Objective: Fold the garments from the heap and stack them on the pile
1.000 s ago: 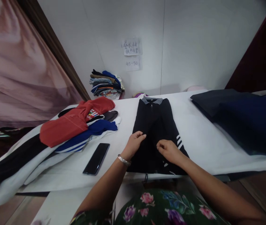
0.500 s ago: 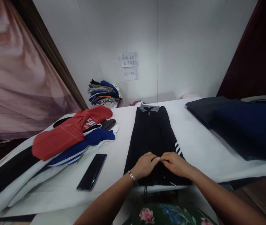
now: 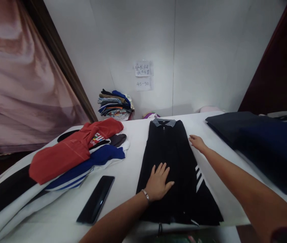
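A black zip-neck jacket (image 3: 170,152) with a grey collar and white stripes low on its right side lies flat in front of me, narrowed with the sleeves out of sight. My left hand (image 3: 159,184), a silver bracelet at its wrist, rests palm down on the lower middle of the jacket, fingers spread. Over at the right edge, below the collar, my right hand (image 3: 197,142) reaches with its fingers extended. Its fingertips are at or just beside the fabric's edge, with nothing seen held in them.
On the left of the white-covered table (image 3: 130,162) lie a phone (image 3: 96,199) and a heap with a red garment (image 3: 64,155) and a blue striped one (image 3: 97,157). Dark clothes (image 3: 262,145) lie at the right. Folded clothes (image 3: 115,104) are stacked by the wall.
My hands were together over the lower part of the jacket and have separated. The left now lies flat on the jacket; the right has moved up and right to its edge.
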Demonstrator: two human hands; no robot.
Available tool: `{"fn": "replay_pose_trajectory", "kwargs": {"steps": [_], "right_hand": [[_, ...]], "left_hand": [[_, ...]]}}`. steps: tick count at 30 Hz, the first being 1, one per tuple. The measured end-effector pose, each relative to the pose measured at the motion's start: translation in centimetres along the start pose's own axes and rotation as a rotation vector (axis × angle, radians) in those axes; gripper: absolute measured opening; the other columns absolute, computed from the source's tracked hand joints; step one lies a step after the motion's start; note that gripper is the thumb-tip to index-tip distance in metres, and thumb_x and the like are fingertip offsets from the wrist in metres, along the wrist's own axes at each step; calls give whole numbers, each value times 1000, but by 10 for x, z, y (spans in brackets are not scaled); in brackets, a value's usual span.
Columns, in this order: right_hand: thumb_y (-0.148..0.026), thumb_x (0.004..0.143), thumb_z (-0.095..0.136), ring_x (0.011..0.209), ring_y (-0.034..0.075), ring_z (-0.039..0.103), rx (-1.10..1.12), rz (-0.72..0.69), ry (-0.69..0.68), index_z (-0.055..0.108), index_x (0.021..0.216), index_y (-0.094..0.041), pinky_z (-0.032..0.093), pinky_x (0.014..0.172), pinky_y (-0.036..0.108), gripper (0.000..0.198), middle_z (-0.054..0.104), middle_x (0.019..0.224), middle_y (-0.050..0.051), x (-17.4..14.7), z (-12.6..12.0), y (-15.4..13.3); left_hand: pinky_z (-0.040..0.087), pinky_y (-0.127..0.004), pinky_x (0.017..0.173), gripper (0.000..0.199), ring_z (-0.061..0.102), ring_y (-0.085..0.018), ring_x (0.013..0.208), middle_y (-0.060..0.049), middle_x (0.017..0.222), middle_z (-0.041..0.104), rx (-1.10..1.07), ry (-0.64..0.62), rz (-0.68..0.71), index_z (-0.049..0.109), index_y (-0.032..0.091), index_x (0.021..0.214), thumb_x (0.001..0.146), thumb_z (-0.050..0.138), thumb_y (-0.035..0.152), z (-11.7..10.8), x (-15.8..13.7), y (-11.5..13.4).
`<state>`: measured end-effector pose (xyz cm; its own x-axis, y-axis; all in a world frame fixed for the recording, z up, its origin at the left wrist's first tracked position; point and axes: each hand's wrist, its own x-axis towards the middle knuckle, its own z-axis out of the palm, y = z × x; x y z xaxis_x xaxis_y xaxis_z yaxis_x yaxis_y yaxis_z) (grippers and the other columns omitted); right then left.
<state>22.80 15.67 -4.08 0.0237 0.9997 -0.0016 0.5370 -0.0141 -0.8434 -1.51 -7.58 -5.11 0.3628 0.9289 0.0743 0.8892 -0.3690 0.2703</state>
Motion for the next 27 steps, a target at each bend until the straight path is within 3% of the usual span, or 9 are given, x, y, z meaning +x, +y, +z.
{"fn": "replay_pose_trajectory", "kwargs": {"steps": [10,14,20,23,27], "right_hand": [[-29,75,62,113,28,55,44,80,150,54,126,-5,41,97,36,57,58,124,19,110,31,-8],[-20,73,63,97,22,62,116,58,135,54,126,-9,49,84,31,55,66,110,13,143,47,-17],[-11,65,65,62,16,62,169,52,65,60,119,-6,49,55,25,54,69,75,6,161,72,-14],[-13,65,65,62,17,62,135,25,68,61,117,-8,48,55,25,52,68,73,5,164,76,-10],[-17,65,64,79,21,65,23,-37,71,65,111,-11,49,68,28,46,70,84,7,167,73,-12]], "left_hand": [[11,-54,116,65,15,-26,142,-3,154,21,-72,-37,-7,25,29,147,89,34,58,-1,-1,-6],[12,-56,115,66,14,-27,142,-3,154,18,-83,-63,1,22,29,147,89,35,58,2,-1,-10],[14,-56,114,67,14,-28,142,-4,154,16,-95,-160,-33,25,26,147,89,32,60,-3,3,-9],[13,-56,114,69,13,-29,142,-5,154,14,-123,-186,-42,24,27,147,88,34,60,-4,4,-8],[9,-56,115,69,10,-28,142,-5,154,13,-162,-176,-27,23,27,148,88,34,60,-6,4,-9]]}}
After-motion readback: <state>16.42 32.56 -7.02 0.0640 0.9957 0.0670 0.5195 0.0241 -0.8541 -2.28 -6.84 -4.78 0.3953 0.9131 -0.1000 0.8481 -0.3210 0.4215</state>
